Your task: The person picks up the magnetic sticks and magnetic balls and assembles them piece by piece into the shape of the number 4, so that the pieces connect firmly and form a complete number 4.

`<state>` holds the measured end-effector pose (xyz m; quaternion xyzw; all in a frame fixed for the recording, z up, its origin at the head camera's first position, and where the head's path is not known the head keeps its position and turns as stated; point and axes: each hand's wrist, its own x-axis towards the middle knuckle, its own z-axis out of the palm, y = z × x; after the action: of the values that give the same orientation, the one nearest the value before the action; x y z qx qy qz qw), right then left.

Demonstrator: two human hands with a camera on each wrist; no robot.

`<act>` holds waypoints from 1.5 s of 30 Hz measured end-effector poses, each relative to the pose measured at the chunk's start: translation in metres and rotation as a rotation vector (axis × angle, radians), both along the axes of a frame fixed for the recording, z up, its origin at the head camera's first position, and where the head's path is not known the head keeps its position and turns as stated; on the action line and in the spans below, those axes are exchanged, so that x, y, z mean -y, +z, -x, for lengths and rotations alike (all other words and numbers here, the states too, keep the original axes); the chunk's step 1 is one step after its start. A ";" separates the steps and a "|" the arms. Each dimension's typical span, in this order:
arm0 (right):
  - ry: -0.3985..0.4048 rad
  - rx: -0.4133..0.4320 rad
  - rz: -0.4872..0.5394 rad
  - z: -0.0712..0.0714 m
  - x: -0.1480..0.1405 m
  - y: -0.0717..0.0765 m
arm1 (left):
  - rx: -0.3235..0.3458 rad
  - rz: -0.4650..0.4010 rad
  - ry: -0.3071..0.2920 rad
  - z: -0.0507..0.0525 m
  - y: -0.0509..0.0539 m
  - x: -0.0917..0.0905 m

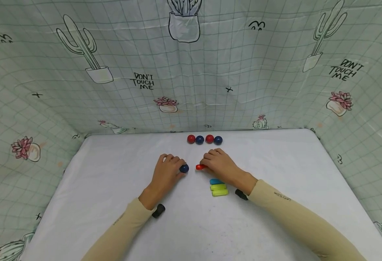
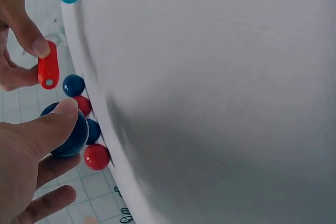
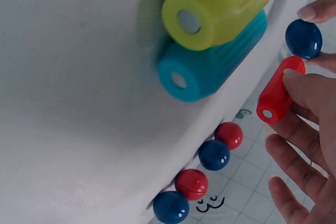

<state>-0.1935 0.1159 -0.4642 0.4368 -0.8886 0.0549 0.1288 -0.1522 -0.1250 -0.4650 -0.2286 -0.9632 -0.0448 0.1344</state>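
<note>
My left hand pinches a glossy dark blue ball between thumb and fingers, just above or on the white table; which of these I cannot tell. To its right, my right hand pinches a short red magnetic rod, whose end carries a small silver disc. In the right wrist view the red rod lies close to the blue ball. The left wrist view shows a gap between the rod and the ball.
Red and blue balls alternate in a row near the back edge of the white table. Below my right hand lie a blue rod and two yellow-green rods. Behind hangs a grid-patterned cloth.
</note>
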 end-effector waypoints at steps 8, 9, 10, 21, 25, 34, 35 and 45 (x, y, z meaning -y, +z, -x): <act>0.009 -0.006 -0.017 0.000 0.008 -0.002 | 0.022 0.005 0.020 -0.006 -0.002 -0.001; 0.012 -0.005 -0.016 -0.001 0.008 -0.003 | 0.025 -0.002 0.020 -0.006 -0.002 -0.001; 0.017 -0.005 -0.014 -0.001 0.009 -0.003 | 0.025 -0.007 0.019 -0.007 -0.002 -0.001; 0.062 -0.013 0.019 -0.003 0.017 -0.005 | 0.019 -0.038 0.006 -0.010 -0.004 -0.001; 0.067 -0.022 0.015 -0.004 0.019 -0.006 | 0.006 -0.044 -0.010 -0.010 -0.005 -0.001; 0.072 -0.054 0.020 -0.005 0.020 -0.008 | -0.001 -0.048 -0.016 -0.011 -0.006 0.001; 0.073 -0.055 0.021 -0.005 0.020 -0.008 | -0.003 -0.046 -0.016 -0.011 -0.006 0.001; 0.080 -0.057 0.026 -0.006 0.019 -0.004 | -0.017 -0.012 -0.016 -0.011 -0.004 0.003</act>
<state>-0.1873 0.0972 -0.4680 0.4717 -0.8656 0.0591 0.1574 -0.1410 -0.1276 -0.4689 -0.2357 -0.9599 -0.0495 0.1437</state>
